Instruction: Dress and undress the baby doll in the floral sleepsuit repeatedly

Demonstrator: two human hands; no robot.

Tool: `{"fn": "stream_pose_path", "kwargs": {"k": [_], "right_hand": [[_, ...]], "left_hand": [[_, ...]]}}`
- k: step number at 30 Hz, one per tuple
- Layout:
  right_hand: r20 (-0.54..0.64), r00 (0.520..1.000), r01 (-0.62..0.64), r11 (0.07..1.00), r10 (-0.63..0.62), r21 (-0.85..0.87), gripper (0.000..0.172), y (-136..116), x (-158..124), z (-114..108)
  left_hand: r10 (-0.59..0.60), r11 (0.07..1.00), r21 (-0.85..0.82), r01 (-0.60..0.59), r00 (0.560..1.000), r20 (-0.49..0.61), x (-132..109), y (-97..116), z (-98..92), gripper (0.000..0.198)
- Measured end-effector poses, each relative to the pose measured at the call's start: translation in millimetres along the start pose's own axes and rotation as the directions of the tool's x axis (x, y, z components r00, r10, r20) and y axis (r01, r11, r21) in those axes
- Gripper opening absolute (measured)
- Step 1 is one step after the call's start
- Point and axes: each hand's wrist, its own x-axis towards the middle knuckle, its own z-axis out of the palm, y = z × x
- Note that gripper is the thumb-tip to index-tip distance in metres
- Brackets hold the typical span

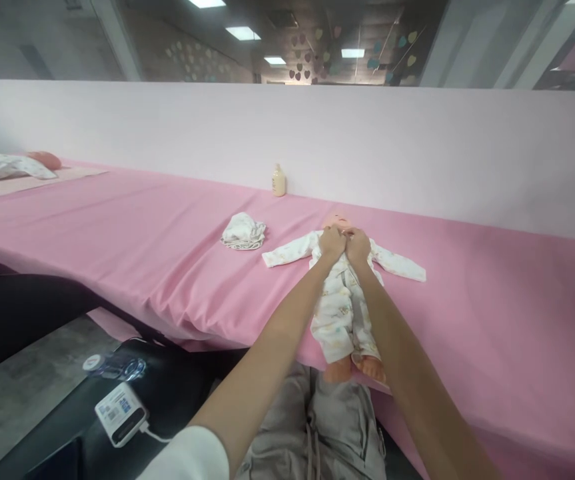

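Note:
A baby doll [338, 219] lies on its back on the pink-covered table, its bare feet toward me at the edge. It wears a white printed baby outfit [334, 317] with the long sleeves spread out to both sides. My left hand [332, 244] and my right hand [358, 245] are side by side at the collar, just below the doll's chin. The fingers of both are closed in a pinch on the outfit's neckline. What exactly lies between the fingertips is partly hidden by the hands.
A folded white cloth [244, 232] lies left of the doll. Behind it a cream bottle [278, 181] stands against the white wall. Another dressed doll [7, 168] lies far left. Beside me, a black seat [177, 390] holds a plastic bottle [114, 366] and a white device [122, 414] with a cable.

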Motion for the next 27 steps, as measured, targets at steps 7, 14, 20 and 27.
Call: {"fn": "stream_pose_path", "kwargs": {"k": [7,14,20,27], "right_hand": [[-0.081,0.995,-0.052,0.998,0.055,0.044,0.026,2,-2,5],[-0.068,0.995,-0.072,0.994,0.078,0.087,0.028,0,-7,2],[-0.048,0.999,0.0,0.991,0.007,0.137,0.032,2,-14,-2],[-0.068,0.998,0.027,0.975,-0.013,0.222,0.033,2,-17,-2]], "left_hand": [[0.024,0.995,0.095,-0.03,0.998,0.062,-1,0,0.1,0.026],[0.172,0.984,-0.037,-0.171,0.985,0.01,-3,-13,0.7,0.022],[0.25,0.949,-0.182,-0.257,0.966,-0.057,-8,-21,0.4,0.019],[0.185,0.955,-0.232,-0.183,0.983,-0.014,-11,-22,-6.5,0.02]]}}
